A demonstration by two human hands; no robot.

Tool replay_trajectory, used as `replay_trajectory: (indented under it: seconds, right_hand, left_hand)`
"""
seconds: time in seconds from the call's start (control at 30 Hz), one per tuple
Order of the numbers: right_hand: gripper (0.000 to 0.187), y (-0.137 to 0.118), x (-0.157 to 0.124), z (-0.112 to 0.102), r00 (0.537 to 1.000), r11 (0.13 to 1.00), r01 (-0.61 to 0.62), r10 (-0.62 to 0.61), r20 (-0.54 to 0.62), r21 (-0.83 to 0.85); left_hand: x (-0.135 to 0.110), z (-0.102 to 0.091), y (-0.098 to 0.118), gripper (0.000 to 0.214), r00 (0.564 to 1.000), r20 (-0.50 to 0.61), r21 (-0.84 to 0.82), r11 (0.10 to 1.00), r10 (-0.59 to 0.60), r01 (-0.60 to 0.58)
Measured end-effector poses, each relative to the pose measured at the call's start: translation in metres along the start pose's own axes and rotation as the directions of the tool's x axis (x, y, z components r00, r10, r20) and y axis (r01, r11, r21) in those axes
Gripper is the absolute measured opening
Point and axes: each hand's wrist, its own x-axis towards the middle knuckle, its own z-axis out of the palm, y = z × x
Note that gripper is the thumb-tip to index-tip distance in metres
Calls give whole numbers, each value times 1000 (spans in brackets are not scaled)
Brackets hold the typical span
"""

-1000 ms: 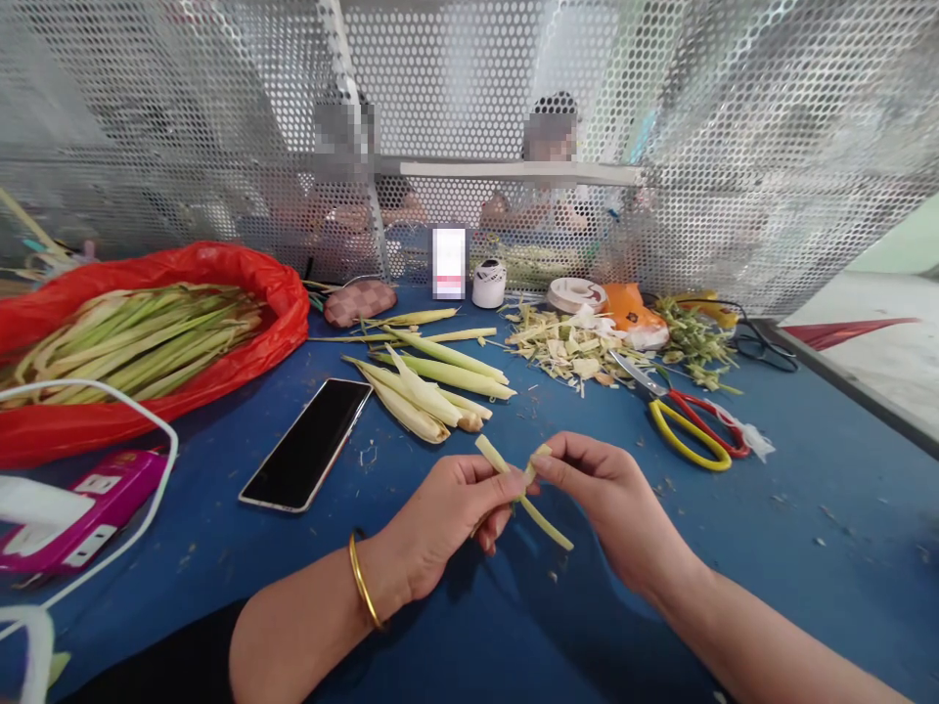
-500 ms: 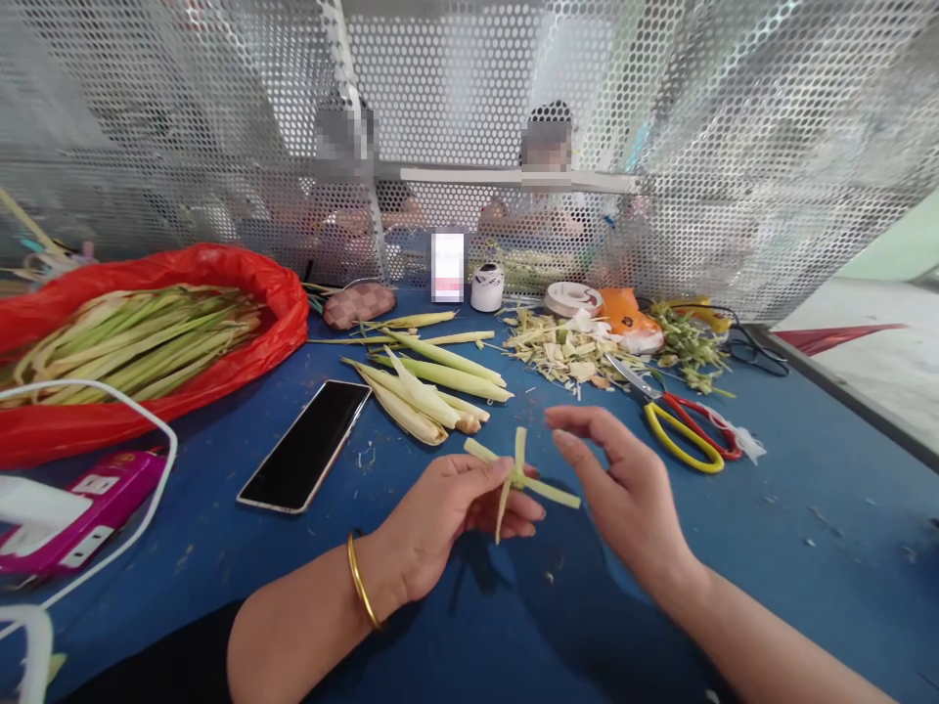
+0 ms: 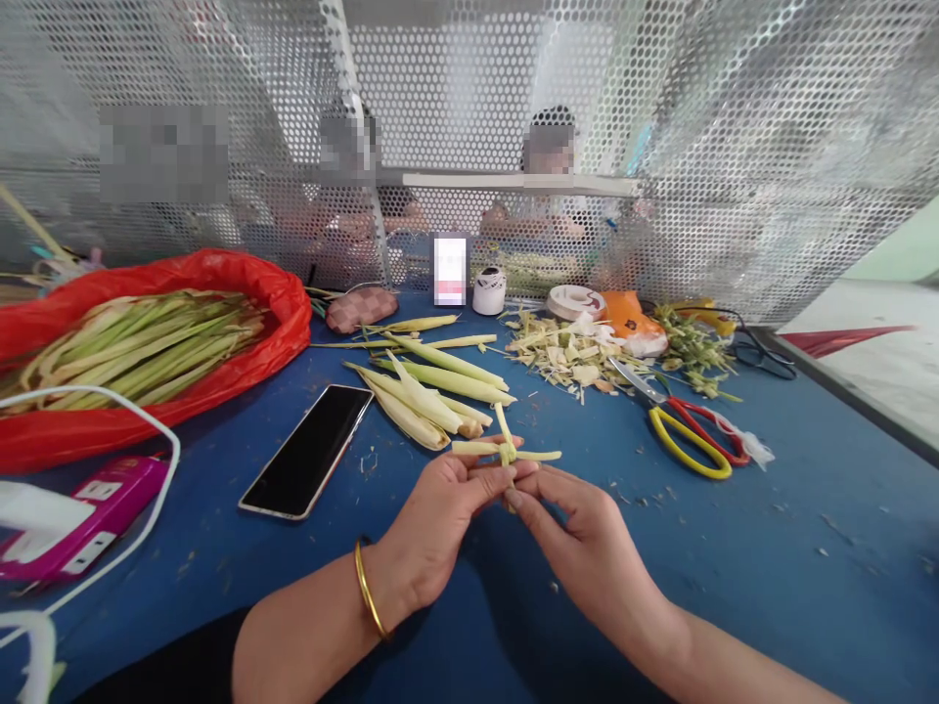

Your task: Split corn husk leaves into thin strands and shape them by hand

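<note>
A small cross-shaped knot of pale green leaf strips (image 3: pixel 507 452) is held above the blue table, its ends sticking out to several sides. My left hand (image 3: pixel 438 523) pinches it from the left between thumb and fingers; a gold bangle circles that wrist. From the right, my right hand (image 3: pixel 587 533) grips the strip end that points toward me, thumb and fingers closed on it. The fingertips of both hands nearly meet below the knot and hide part of that end. Just beyond lie several pale husk-like leaves (image 3: pixel 432 391).
At left are a red plastic bag (image 3: pixel 275 362) of long leaves, a black-screened phone (image 3: pixel 308 450), a purple power strip (image 3: pixel 110 499) and a white cable (image 3: pixel 173 460). Scissors (image 3: pixel 690 440) lie right, near leaf scraps (image 3: pixel 564 354) and a tape roll (image 3: pixel 576 301). A perforated metal screen (image 3: pixel 455 88) stands behind.
My right hand has come in from the right and closed on the near strip end. The leaf knot has turned and risen slightly in my left hand.
</note>
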Motion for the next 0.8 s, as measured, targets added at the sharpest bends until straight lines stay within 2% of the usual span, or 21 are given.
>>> replay_trajectory:
  seconds: [0.17,0.33,0.63,0.8]
  right_hand:
    - [18,0,-2,2,999,998,-35,35,0,47]
    - [25,2,-2,3,999,998,-44,43,6,52]
    - [29,0,-2,-3,993,996,92,-93,69,9]
    - [29,1,-1,0,982,985,172,-169,84,-32]
  left_hand:
    - [-1,-1,-2,22,1000,6,32,999,29,-29]
    - [-1,-1,-3,27,998,-54,-2,1000,17,-17]
    - [-3,3,0,32,992,-124,-51,998,-27,20]
    - [-2,0,0,33,989,-139,-43,998,-52,46]
